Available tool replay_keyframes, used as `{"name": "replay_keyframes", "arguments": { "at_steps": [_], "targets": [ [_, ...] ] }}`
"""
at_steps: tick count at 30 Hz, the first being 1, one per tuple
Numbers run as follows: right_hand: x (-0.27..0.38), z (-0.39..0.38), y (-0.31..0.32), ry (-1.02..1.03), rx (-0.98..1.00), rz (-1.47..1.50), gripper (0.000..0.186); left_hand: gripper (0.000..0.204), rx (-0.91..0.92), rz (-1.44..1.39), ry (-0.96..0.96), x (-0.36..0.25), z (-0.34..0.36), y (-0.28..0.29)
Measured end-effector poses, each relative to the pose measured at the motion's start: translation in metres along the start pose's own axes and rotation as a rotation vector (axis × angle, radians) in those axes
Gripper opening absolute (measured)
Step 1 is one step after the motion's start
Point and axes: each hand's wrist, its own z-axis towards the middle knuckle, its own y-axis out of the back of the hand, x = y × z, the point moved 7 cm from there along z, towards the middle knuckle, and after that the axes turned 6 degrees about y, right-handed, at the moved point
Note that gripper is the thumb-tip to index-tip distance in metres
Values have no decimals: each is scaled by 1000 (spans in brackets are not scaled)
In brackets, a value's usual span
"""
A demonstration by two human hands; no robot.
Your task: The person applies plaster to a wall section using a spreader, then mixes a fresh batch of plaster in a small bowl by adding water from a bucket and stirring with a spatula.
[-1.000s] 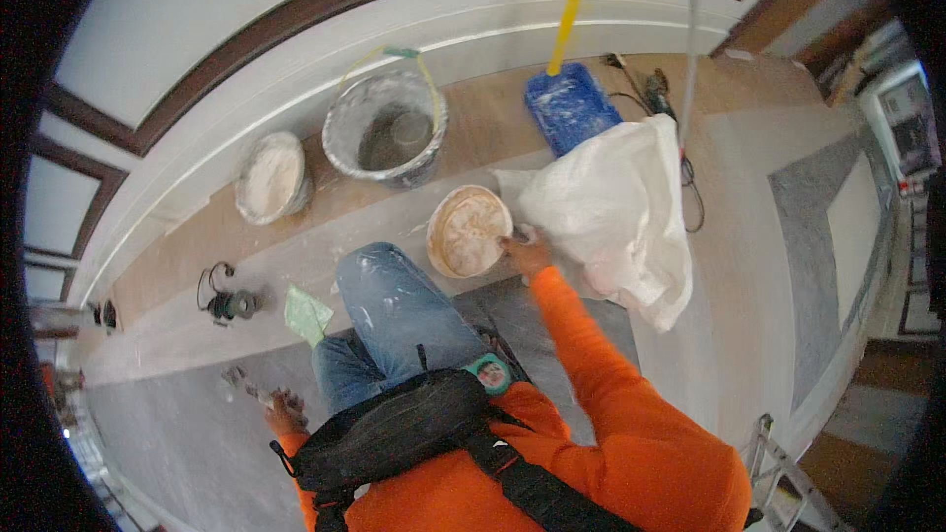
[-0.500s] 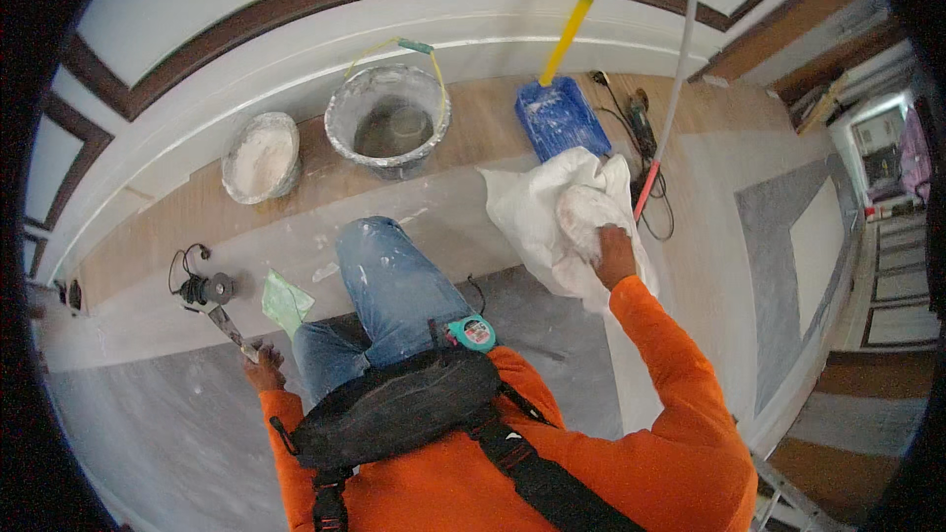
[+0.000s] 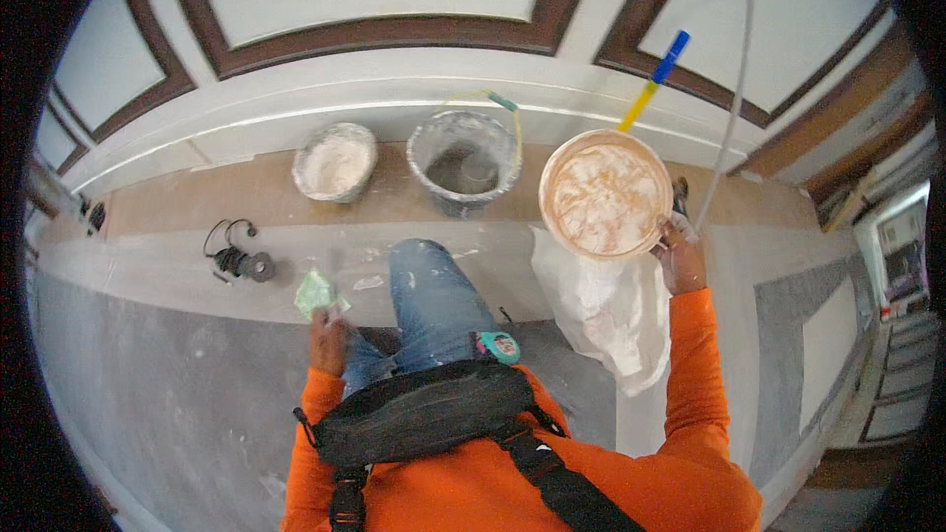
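My right hand (image 3: 682, 258) grips the rim of a round tan bowl (image 3: 548, 207), raised above a white sack (image 3: 611, 325). White powder (image 3: 606, 187) heaps inside the bowl. Beside my left knee, my left hand (image 3: 328, 343) is closed on a putty knife (image 3: 338, 307), whose blade is smeared by motion. Just past that hand lies a pale green packet (image 3: 311, 288). Near the wall stand a bucket (image 3: 463, 199) with a dark, wet-looking inside and, to its left, a smaller tub (image 3: 333, 194) holding white powder.
A corded power tool (image 3: 248, 265) lies on the floor at the left. The blue and yellow handle (image 3: 654, 87) leans by the panelled wall (image 3: 394, 59), its lower end hidden behind the bowl. A thin grey pole (image 3: 735, 99) rises at the right.
My right hand has come out of the white sack, lifting the powder-filled bowl above it. My left hand, with the putty knife, has moved toward the green packet. The view has shifted.
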Motion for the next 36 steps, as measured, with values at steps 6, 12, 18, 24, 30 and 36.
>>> {"name": "replay_keyframes", "arguments": {
  "at_steps": [6, 12, 18, 24, 30, 36],
  "targets": [
    [-13, -20, -103, 45, 281, -75, 46, 35, 223, 214, -491, -197, -37, -51],
    [-33, -38, -172, 35, 442, -76, 42, 31, -57, 233, -455, -229, -37, -33],
    [-142, -76, -257, -399, 509, 243, 35, 37, -129, -816, 361, -84, -26, -14],
    [-201, -153, -363, -652, 795, 175, 41, 40, -254, -1053, 438, 45, -43, -4],
    [-178, -23, -379, 433, 908, -702, 25, 38, -549, -1048, 454, 64, -61, 45],
    [-280, 252, -295, 450, 635, -1529, 48, 41, -550, -894, 736, 116, -39, 37]
  ]
}}
